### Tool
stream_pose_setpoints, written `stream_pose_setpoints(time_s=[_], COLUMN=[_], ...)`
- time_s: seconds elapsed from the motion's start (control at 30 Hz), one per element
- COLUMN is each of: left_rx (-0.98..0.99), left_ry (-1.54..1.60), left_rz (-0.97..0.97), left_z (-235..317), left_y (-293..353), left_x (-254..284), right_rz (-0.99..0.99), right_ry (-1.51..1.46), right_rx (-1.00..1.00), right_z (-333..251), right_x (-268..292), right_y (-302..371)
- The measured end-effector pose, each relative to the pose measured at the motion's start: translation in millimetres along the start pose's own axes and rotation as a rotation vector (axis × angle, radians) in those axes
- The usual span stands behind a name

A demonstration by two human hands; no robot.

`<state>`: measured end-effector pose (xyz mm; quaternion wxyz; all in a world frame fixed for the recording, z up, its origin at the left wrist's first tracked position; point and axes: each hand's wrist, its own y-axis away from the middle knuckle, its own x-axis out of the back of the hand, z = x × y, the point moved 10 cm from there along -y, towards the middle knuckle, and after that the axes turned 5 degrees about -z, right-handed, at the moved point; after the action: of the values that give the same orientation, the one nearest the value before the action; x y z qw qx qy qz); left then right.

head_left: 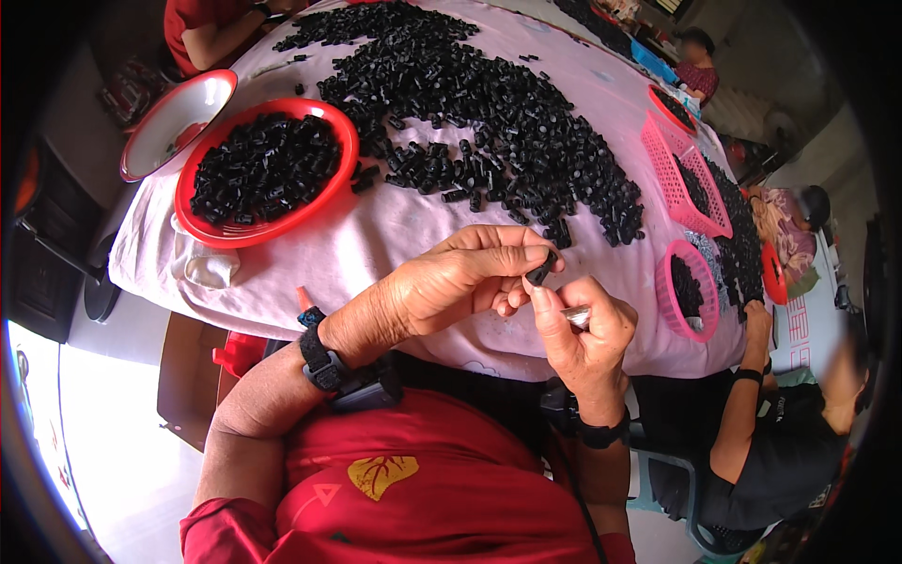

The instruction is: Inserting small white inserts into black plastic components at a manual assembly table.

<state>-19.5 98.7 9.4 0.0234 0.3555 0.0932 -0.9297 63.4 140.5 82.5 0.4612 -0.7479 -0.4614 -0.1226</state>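
Centre frame: left hand [460, 282] pinching a small black cylindrical piece [537, 273], right hand [594, 343] close below gripping a silver metallic tool [577, 317], over pink cloth-covered desk [310, 273].

You are facing a table [291, 282] draped in pale pink. At your left, dark furniture [52, 249] is standing on a pale floor [127, 329]; lower down, white glare [103, 423] is washing out detail. A grey-green chair [693, 508] is standing at your right.
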Motion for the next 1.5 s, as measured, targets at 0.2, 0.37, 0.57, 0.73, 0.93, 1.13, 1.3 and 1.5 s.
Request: stream_pose_setpoints(time_s=[0.2, 0.37, 0.57, 0.73, 0.93, 1.13, 1.3, 1.5], left_rx=[-0.018, -0.007, 0.026, 0.032, 0.025, 0.02, 0.029, 0.035], left_ry=[-0.012, -0.035, -0.058, -0.072, -0.081, -0.095, -0.085, -0.081], left_rz=[-0.01, -0.026, -0.055, -0.053, -0.067, -0.074, -0.066, -0.06], left_z=[4, 1, -4, -4, -3, -4, -5, -6], left_y=[1, 1, 1, 1, 1, 1, 1, 1], left_x=[-3, -4, -6, -6, -8, -8, -7, -7], right_rz=[0.05, 0.012, -0.011, 0.018, 0.003, 0.006, -0.002, -0.019], right_ry=[-0.038, -0.032, -0.016, 0.059, 0.053, 0.066, 0.095, 0.129], right_rx=[-0.01, -0.067, -0.166, -0.107, -0.139, -0.135, -0.133, -0.151], right_z=[1, 11, 18, 14, 17, 17, 17, 17], right_x=[1, -1, 1, 2, 1, 0, -1, -1], right_y=[-2, 0, 1, -1, -1, 1, 1, -1])
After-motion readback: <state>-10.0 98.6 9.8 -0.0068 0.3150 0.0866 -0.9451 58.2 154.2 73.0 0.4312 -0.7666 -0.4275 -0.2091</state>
